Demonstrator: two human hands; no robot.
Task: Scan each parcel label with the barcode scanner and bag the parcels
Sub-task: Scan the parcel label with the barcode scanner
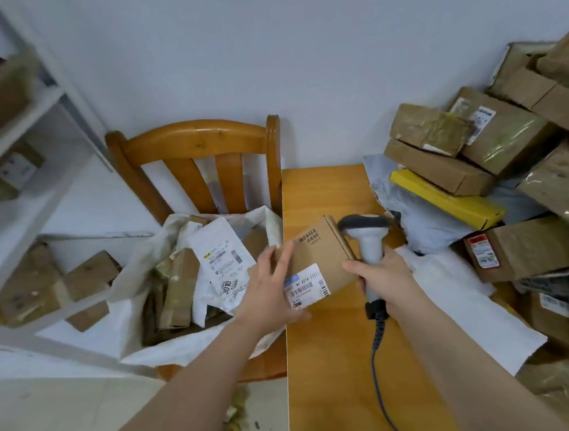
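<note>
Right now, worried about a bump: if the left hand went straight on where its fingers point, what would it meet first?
The cardboard box that the left hand holds; past its far edge, probably only bare table, though depth is unclear.

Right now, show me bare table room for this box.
The table is bare at its near end, between its left edge and the scanner cable, and on the far strip past the box, beside the chair. The right side is crowded with the parcel pile and a white sheet.
</note>
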